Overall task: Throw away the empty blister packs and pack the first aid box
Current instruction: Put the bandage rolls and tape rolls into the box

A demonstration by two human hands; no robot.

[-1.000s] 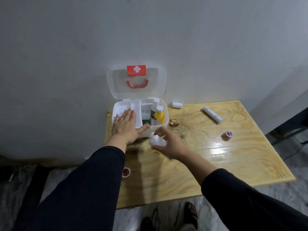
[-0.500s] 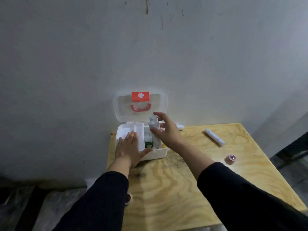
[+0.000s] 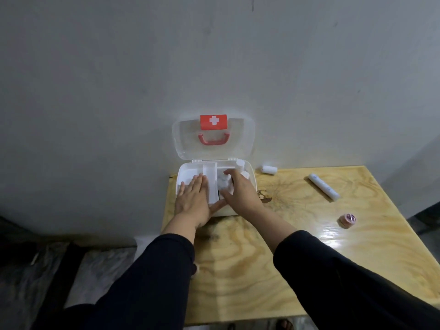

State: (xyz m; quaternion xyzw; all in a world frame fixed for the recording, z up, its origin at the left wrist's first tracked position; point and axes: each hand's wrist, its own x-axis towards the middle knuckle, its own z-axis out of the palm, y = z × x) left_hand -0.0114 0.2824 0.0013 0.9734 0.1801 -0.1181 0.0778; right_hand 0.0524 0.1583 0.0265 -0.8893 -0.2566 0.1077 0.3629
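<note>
Now, counter (image 3: 309,246): one pale wooden top against the grey wall; my two arms in dark sleeves reach across it.
First aid box (image 3: 251,186): one white box at the far left corner of the counter, against the wall, compartments showing inside.
Lid (image 3: 240,151): one clear lid standing open and upright against the wall, with one red handle and one red tag bearing a white cross.
Left hand (image 3: 194,201): mine, fingers spread flat, palm down on the box's left compartment and its near rim, thumb along the front edge.
Right hand (image 3: 240,194): mine, inside the middle compartment, fingers curled around one small white bottle (image 3: 225,183); it is blurred, so I cannot tell how firmly I grip it.
Other bottles: white caps show at the box's right end behind my right hand; I cannot count them.
White tube (image 3: 323,186): one, lying loose on the counter well right of the box.
Small white roll (image 3: 269,169): one, on its side near the wall, just right of the box.
Pink tape roll (image 3: 347,219): one, alone toward the right edge.
Blister packs: I cannot pick any out.
</note>
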